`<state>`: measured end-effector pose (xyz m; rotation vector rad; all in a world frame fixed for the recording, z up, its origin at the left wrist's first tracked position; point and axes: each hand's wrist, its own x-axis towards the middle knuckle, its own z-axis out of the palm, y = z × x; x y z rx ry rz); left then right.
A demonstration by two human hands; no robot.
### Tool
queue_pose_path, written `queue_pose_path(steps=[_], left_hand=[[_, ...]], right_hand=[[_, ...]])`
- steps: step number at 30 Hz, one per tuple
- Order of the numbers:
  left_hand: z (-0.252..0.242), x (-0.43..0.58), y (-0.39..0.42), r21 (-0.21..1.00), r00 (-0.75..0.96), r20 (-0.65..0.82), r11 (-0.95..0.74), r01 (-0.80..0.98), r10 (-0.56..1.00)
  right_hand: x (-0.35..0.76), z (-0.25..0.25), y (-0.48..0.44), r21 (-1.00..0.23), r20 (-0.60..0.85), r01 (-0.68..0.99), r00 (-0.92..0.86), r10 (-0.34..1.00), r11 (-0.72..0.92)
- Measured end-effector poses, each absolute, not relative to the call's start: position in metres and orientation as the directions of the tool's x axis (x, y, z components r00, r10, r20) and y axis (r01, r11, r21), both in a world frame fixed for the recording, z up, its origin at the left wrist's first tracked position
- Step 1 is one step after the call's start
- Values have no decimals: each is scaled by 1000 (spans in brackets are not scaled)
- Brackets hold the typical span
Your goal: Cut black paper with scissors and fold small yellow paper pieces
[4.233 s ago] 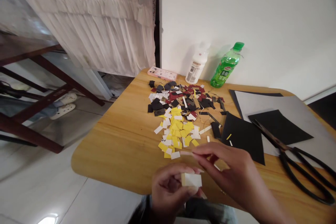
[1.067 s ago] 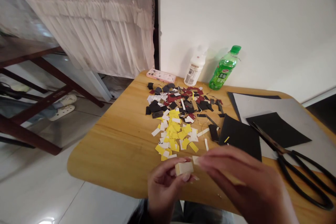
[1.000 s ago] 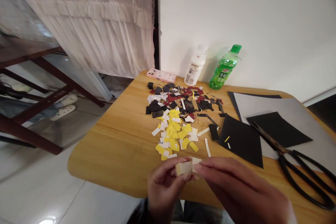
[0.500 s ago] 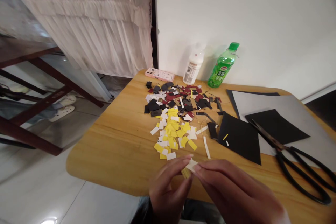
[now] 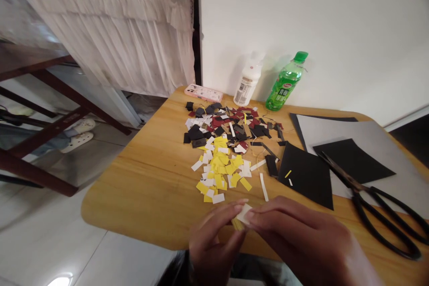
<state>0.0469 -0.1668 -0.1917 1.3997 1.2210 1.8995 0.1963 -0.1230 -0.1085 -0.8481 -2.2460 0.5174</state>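
Note:
Between my fingertips is a small stack of paper pieces [image 5: 244,213], white on top with yellow edges showing below. My left hand [image 5: 214,234] pinches the stack from the left, thumb under and fingers above. My right hand [image 5: 295,232] is closed on its right side, thumb and index finger pressed to the white top piece. Just beyond my hands lies a loose heap of yellow and white paper pieces [image 5: 219,165]. Behind it spreads a mixed pile of black, dark red, brown and white scraps [image 5: 231,125]. A thin white strip [image 5: 264,187] lies near my right hand.
Black-handled scissors [image 5: 368,192] rest at the right on black paper [image 5: 355,158] and a grey sheet [image 5: 409,174]. Another black sheet [image 5: 306,176] lies left of them. At the back stand a white bottle [image 5: 246,87] and a green bottle [image 5: 284,85], beside a pink phone [image 5: 203,93].
Both hands keep their pinch on the paper stack. The white top piece has tilted slightly and shows a little more of its face. The camera view has shifted a bit.

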Motion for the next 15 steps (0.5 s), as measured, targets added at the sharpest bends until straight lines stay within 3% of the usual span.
queue_pose_path(steps=[5, 15], left_hand=[[-195, 46, -168, 867, -349, 496, -479, 141, 795], [-194, 47, -171, 873, -371, 484, -464, 149, 792]], right_hand=[[200, -105, -117, -669, 320, 360, -650, 689, 650], [203, -112, -124, -718, 338, 316, -620, 708, 619]])
